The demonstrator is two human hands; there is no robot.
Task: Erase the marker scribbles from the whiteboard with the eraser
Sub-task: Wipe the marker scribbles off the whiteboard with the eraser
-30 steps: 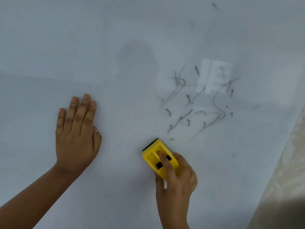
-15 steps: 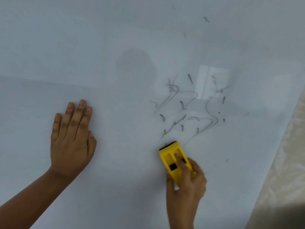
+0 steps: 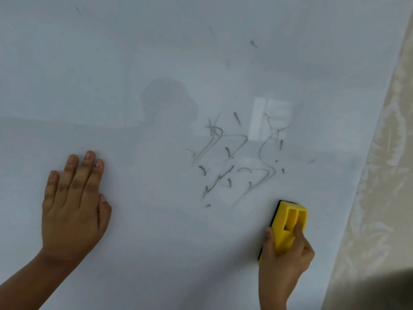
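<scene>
The whiteboard (image 3: 156,52) fills most of the view. Faint grey marker scribbles (image 3: 237,159) sit right of centre, with a few stray marks higher up. My right hand (image 3: 283,256) grips a yellow eraser (image 3: 288,222) with a black pad, pressed against the board just below and right of the scribbles. My left hand (image 3: 73,204) lies flat on the board at the left, fingers together, holding nothing.
The board's right edge (image 3: 366,175) runs diagonally down the right side. Beyond it hangs a pale patterned curtain or wall covering (image 3: 384,198). A bright window reflection (image 3: 270,118) and a dim shadow of a person show on the board.
My right hand has slid the eraser to the right along the board, under the scribbles. The left hand stays flat in place. The scribbles look unchanged.
</scene>
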